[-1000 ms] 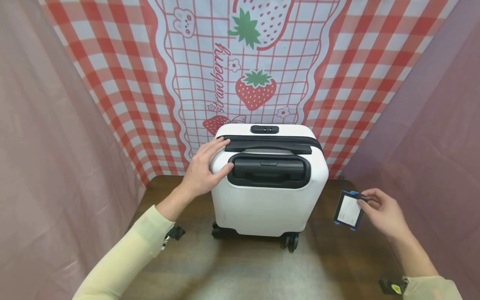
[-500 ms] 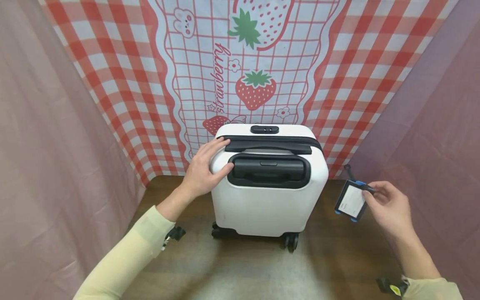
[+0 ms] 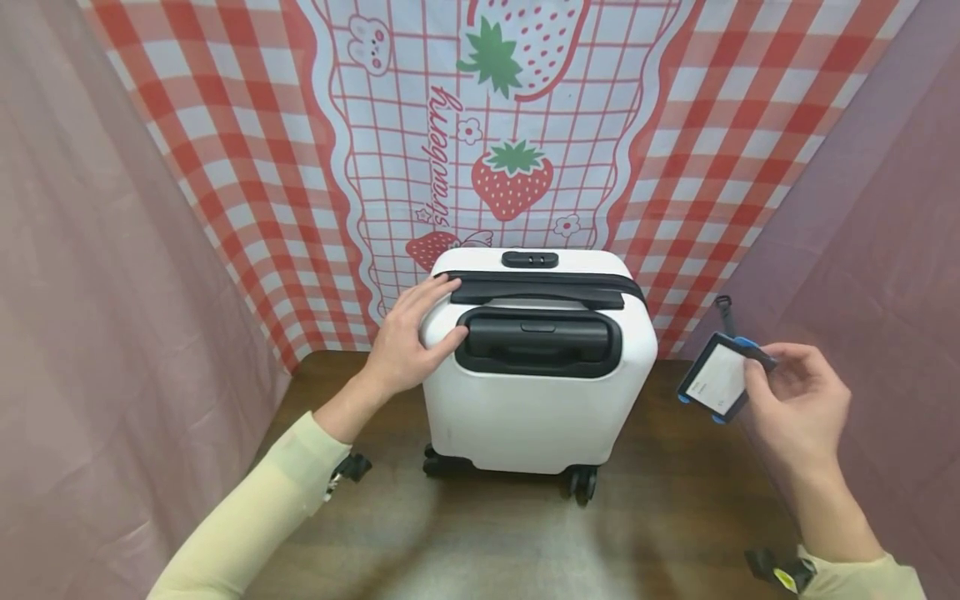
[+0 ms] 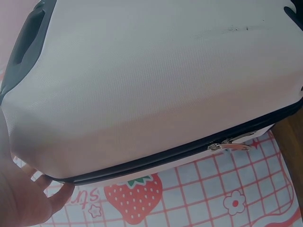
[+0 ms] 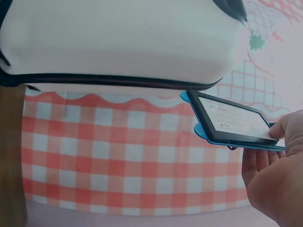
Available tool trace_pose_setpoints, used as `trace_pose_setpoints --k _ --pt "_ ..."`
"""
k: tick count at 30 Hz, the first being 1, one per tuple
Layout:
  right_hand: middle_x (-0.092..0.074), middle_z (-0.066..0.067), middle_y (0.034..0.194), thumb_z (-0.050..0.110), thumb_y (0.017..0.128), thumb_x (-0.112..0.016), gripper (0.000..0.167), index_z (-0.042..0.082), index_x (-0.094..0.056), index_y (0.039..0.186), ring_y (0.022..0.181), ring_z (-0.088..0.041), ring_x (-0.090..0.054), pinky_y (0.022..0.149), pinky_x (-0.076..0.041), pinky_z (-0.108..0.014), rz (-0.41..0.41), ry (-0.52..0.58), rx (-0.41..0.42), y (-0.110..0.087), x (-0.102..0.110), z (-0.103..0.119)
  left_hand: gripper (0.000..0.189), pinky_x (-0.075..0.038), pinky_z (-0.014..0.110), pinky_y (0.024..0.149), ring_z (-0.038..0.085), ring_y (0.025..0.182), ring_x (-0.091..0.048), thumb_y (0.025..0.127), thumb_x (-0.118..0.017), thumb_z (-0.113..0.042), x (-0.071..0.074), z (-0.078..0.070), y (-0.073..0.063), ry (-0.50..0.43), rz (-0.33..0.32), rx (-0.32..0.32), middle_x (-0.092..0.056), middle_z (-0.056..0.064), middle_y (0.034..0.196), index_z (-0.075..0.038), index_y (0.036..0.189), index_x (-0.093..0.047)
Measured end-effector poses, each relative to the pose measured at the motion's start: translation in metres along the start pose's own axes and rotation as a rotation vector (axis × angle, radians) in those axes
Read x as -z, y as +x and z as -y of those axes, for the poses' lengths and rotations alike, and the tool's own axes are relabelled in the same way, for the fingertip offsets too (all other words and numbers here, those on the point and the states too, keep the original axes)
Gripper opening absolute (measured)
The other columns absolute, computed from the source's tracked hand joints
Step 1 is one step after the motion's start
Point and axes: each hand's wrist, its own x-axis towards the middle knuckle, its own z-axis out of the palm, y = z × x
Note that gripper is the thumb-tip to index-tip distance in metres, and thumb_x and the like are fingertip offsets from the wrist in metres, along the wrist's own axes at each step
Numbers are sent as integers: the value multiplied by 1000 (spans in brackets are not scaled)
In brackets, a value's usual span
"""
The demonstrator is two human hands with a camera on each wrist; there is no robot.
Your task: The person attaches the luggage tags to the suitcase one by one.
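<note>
White suitcase [image 3: 517, 425], upright on the wooden bench [image 3: 510, 542], in the head view. Left hand [image 3: 405, 337] rests on its top corner, unclenched, fingers over the edge, thumb at the black handle recess [image 3: 538, 340]. Right hand [image 3: 802, 400] pinches a blue-edged luggage tag [image 3: 716, 377], tilted, right of the suitcase and apart from it. Strap [image 3: 726, 315] projects from the tag, its visible end fastened to nothing.

Left wrist view: fingertips touch the dark seam near the corner; metal zip pulls [image 4: 232, 146] farther along, untouched.

Right wrist view: thumb on the tag's white face, fingers underneath; checked cloth [image 5: 118, 156] behind. Print unreadable.

Progress, judged: tag in hand, suitcase apparently steadied; the two not joined, so any fastening remains undone.
</note>
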Motion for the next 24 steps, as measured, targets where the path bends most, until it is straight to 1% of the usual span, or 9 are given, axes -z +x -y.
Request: trace_pose_setpoints --k 3,6,8,10,12,15,19,21,24 --pt "-74 2 89 -21 84 -64 17 -21 -65 101 84 -6 -72 84 -59 -11 3 111 74 0 -4 5 66 -40 62 123 32 153 -46 94 -76 -38 -1 0 0 1 0 -2 -53 10 163 -20 155 -56" --pt "-74 3 90 -20 85 -65 21 -27 -62 105 83 -7 -70 86 -59 -12 17 105 137 0 -7 10 66 -40 62 123 32 153 -46 95 -76 -39 -1 0 0 3 1 -1 -52 10 163 -20 155 -56" --pt "-74 5 90 -18 86 -66 23 -28 -62 106 82 -5 -70 88 -59 -12 17 68 162 0 -9 14 66 -40 61 124 31 153 -46 95 -76 -39 -1 0 0 6 2 1 -52 9 163 -21 155 -56" --pt "-75 5 90 -18 86 -67 23 -28 -62 106 80 -5 -69 85 -59 -12 11 75 175 1 -11 17 66 -40 61 124 31 154 -46 95 -75 -39 -1 0 0 7 3 2 -52 9 163 -21 155 -56" --pt "-76 3 89 -18 85 -68 24 -28 -62 106 78 -6 -68 82 -60 -12 -5 115 186 0 -15 19 66 -40 61 124 31 154 -46 95 -75 -39 -1 0 0 6 2 2 -53 9 163 -20 155 -56" --pt "-76 2 88 -19 82 -70 24 -29 -63 103 72 -6 -64 73 -57 -11 -35 150 226 0 -22 23 66 -40 61 124 31 154 -46 95 -75 -39 -1 0 0 5 -1 2 -53 9 163 -20 155 -56" --pt "-75 6 86 -17 81 -72 23 -29 -65 100 65 -3 -57 63 -50 -10 -69 127 298 -4 -32 33 66 -40 61 123 31 154 -46 94 -76 -38 -1 0 -1 4 -6 -2 -53 9 163 -20 154 -57" --pt "-75 8 86 -15 81 -73 23 -28 -66 98 64 -1 -56 63 -49 -10 -84 123 319 -6 -37 41 66 -40 61 123 31 154 -46 94 -76 -38 -1 1 -1 2 -7 -5 -53 9 163 -20 154 -57" --pt "-75 8 86 -14 81 -73 22 -28 -67 97 67 0 -61 68 -53 -10 -102 132 337 -9 -45 51 67 -40 62 123 32 154 -46 94 -76 -38 -1 0 -1 -2 -8 -8 -53 9 163 -20 155 -56"
